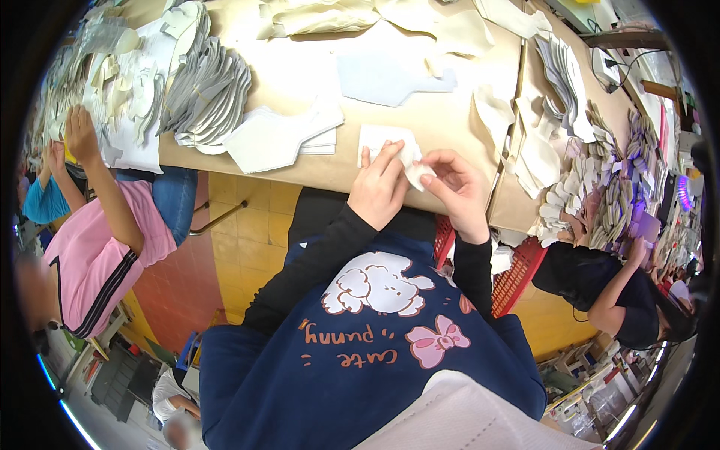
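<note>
Both hands work at a small white sheet-like piece [375, 136] at the table's near edge. Its far part lies flat, while a crumpled or folded flap [412, 159] rises between the hands. The fingers of my left hand [381, 184] press over the piece and hold it at the flap's left side. Thumb and fingertips of my right hand [457, 189] pinch the flap's right edge. Whether the flap is a separate layer cannot be told. Left of my hands lies a stack of white cut pieces [270, 141], and beyond them a pale grey cut piece [386, 81].
Bundles of grey cut pieces [206, 94] are piled at the left. Cream pieces [322, 16] lie along the far side, others [536, 154] at the right. A red basket [517, 279] stands below the table edge. People sit at the left [112, 244] and right [600, 289].
</note>
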`<action>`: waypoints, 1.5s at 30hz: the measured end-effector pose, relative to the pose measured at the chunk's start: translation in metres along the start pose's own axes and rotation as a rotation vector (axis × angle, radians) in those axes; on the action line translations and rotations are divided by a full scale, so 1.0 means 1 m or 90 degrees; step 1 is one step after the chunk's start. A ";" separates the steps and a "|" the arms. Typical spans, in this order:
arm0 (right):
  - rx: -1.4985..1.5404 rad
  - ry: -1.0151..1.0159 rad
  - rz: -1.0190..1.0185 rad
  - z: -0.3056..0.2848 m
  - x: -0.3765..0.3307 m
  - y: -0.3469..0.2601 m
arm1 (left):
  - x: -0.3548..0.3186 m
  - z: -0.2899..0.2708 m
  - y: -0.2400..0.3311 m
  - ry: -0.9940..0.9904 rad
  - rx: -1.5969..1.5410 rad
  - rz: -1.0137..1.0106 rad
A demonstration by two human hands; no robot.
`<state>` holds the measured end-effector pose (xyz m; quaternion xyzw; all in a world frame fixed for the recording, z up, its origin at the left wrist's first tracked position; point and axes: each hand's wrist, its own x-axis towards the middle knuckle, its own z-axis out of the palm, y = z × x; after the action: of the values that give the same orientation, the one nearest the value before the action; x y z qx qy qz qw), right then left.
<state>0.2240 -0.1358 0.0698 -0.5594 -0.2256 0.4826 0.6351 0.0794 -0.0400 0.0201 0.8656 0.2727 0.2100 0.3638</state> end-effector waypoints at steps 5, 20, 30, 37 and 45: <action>0.236 -0.067 0.019 -0.009 0.004 0.016 | 0.000 -0.024 -0.010 -0.041 -0.217 -0.298; -0.203 -0.013 0.094 -0.018 0.008 0.020 | -0.001 -0.029 -0.045 -0.197 -0.050 0.075; -0.262 0.099 0.107 -0.021 -0.005 0.018 | -0.016 -0.010 -0.016 -0.177 0.246 0.101; -0.351 0.186 0.062 -0.024 -0.010 0.024 | -0.018 -0.007 -0.021 -0.190 0.238 0.143; -0.482 0.315 0.056 -0.029 -0.019 0.022 | -0.015 -0.015 -0.024 -0.221 0.248 0.231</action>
<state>0.2317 -0.1690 0.0459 -0.8599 -0.2038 0.2444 0.3991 0.0521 -0.0277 0.0098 0.9763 0.0828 0.0642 0.1892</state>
